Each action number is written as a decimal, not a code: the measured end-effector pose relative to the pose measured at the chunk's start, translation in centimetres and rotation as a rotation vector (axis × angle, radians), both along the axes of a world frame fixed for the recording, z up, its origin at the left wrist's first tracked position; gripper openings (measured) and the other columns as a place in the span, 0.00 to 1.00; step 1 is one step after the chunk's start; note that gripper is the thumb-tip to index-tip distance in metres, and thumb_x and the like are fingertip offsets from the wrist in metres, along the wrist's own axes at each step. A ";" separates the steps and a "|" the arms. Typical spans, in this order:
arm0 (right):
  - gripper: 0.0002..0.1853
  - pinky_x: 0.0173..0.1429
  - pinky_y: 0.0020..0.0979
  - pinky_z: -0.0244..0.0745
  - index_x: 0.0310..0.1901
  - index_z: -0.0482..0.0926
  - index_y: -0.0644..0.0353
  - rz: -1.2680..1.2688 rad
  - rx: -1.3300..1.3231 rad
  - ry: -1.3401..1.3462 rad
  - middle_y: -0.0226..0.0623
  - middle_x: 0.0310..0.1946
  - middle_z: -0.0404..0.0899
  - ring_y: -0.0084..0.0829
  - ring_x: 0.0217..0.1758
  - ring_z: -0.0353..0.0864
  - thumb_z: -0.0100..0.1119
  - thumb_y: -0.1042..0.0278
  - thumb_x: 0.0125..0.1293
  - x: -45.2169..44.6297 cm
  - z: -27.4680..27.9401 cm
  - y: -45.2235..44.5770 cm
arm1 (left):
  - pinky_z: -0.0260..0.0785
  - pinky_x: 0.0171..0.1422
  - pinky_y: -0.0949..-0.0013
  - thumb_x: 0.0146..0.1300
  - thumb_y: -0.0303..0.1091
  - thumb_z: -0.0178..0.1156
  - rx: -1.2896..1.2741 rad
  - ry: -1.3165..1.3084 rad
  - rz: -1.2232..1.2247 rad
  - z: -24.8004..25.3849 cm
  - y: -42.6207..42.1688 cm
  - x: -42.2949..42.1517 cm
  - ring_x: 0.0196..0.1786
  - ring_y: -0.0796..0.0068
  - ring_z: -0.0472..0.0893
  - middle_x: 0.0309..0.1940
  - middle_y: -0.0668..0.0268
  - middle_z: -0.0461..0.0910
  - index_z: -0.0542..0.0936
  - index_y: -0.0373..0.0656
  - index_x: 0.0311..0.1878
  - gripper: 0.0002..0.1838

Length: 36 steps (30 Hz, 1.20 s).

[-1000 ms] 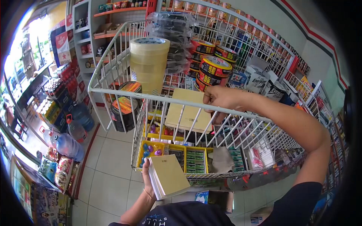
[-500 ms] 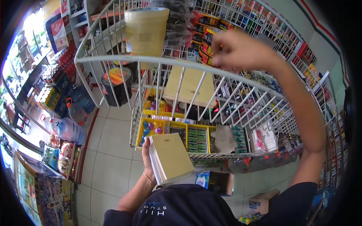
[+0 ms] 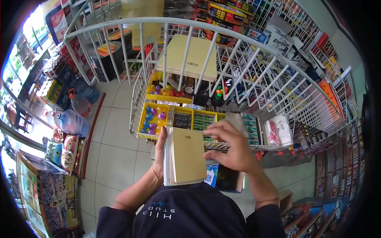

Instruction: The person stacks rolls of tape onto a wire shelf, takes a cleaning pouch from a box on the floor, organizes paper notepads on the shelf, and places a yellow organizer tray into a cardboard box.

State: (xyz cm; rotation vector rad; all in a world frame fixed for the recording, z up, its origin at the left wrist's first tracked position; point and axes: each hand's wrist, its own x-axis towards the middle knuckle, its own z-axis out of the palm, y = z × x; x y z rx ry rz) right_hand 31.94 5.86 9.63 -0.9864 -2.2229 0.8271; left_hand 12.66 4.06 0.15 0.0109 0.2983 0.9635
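Note:
My left hand (image 3: 159, 156) grips a tan paper stack (image 3: 188, 156) along its left edge, with the thumb up its side. The stack has a small printed mark near the top and whitish layers along its left side; whether these are envelopes or booklets I cannot tell. Beside the stack's right edge is my right hand (image 3: 234, 148), fingers curved and apart, with nothing seen in it. The thumb and fingertips come close to the edge; contact is unclear. A similar tan stack (image 3: 192, 55) lies on the wire rack (image 3: 166, 20) beyond.
Yellow trays (image 3: 143, 123) in the rack hold colourful plastic eggs and small green boxes. A tape-like roll stack (image 3: 139, 23) stands at the rack's back left. Below the rack is an open carton (image 3: 239, 182). Water jugs (image 3: 74, 123) stand on the left.
My right hand has come down from above the rack to the right side of the held stack. The view has shifted, and the stack in my left hand now sits more upright.

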 end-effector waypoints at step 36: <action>0.22 0.43 0.23 0.70 0.44 0.72 0.63 -0.112 -0.638 0.183 0.28 0.34 0.75 0.18 0.38 0.75 0.69 0.65 0.49 9.2 -14.4 -2.4 | 0.73 0.46 0.61 0.53 0.67 0.49 -0.187 0.124 -0.246 -2.6 -2.7 7.8 0.42 0.63 0.78 0.43 0.56 0.76 0.72 0.41 0.50 0.37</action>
